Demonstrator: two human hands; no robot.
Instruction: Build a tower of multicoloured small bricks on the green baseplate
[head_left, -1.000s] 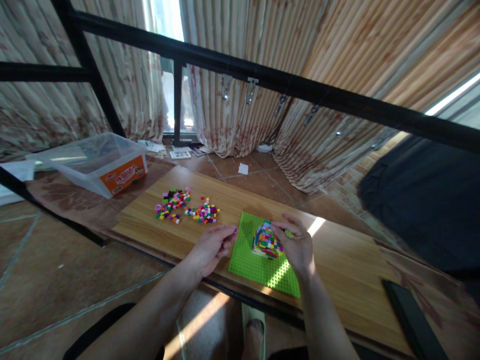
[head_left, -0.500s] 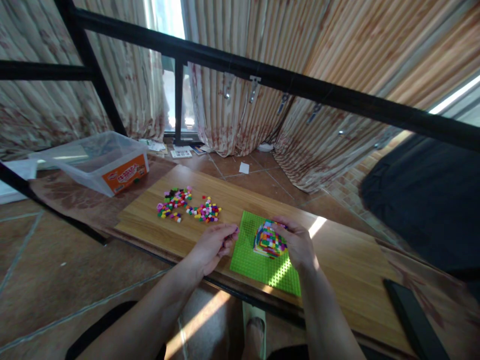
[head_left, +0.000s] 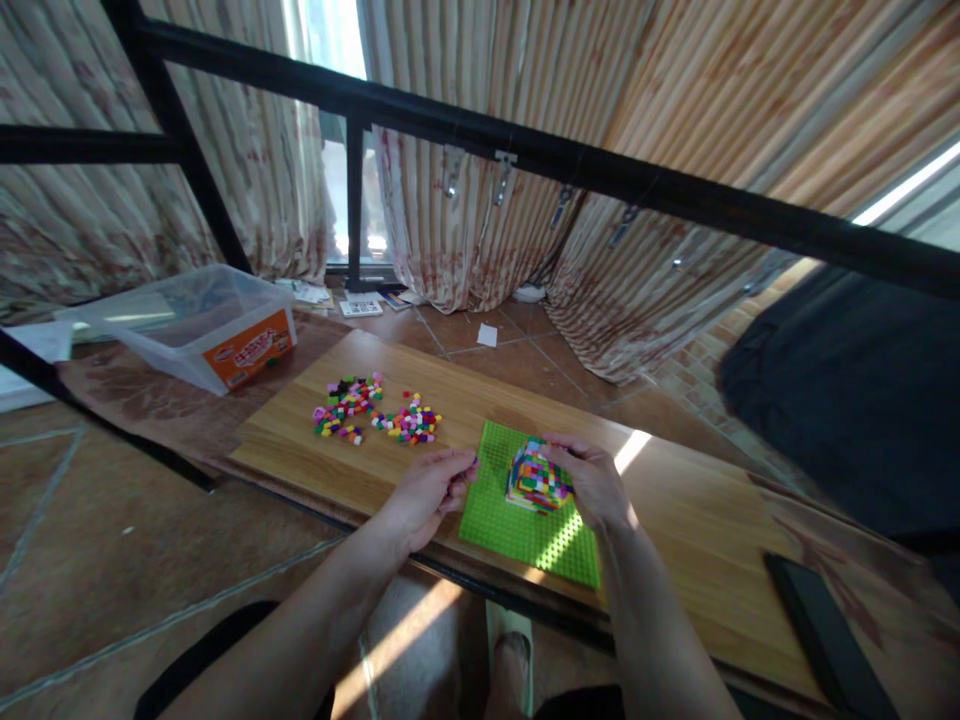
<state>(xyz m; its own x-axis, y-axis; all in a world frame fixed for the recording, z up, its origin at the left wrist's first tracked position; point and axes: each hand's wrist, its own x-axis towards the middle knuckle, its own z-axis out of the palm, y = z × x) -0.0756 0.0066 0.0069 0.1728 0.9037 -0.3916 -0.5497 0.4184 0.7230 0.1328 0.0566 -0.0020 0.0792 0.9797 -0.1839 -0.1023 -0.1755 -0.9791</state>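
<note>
A many-coloured block of small bricks (head_left: 536, 480) stands on a bright green studded baseplate (head_left: 517, 525) on the wooden table (head_left: 697, 540). My right hand (head_left: 592, 485) wraps round the right side and top of that block, fingers curled against it. My left hand (head_left: 426, 492) rests on the table at the baseplate's left edge, fingers pinched together on something small that I cannot make out. A scatter of loose coloured bricks (head_left: 375, 412) lies farther left on the table.
A clear plastic tub with an orange label (head_left: 196, 328) sits at the far left. A dark flat object (head_left: 825, 635) lies at the table's right end. A black metal frame bar (head_left: 600, 175) crosses overhead, curtains hang behind, and my foot (head_left: 508, 660) shows below the table.
My right hand has closed in over the top and right side of the brick block. My left hand has stayed put.
</note>
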